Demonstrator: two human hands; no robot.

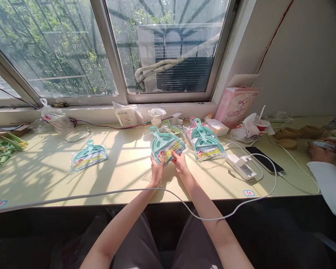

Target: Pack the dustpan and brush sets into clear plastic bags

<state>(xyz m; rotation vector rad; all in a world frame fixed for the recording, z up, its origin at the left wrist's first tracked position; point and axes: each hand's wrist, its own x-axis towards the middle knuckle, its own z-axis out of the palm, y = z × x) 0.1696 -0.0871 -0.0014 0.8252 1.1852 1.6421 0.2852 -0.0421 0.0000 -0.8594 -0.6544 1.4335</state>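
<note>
Both hands hold a teal dustpan and brush set (165, 144) above the table, tilted, its handle pointing away from me. My left hand (157, 168) grips its lower left edge, and my right hand (180, 163) grips the lower right, thumbs on the yellow label. A clear plastic bag seems to lie on the table under my hands. To the left lies a similar teal dustpan set (90, 155) in clear wrapping. On the right, more teal dustpan sets (208, 144) overlap, with a pink one (192, 127) behind. A green dustpan set (172, 129) sits just behind the held one.
A white cable (168, 189) crosses in front of my forearms. Right of the dustpans are a power strip (241, 167), a phone (264, 160) and a pink box (237, 105). Another person's hand (322, 152) works at far right. Green plants (4, 153) lie at far left.
</note>
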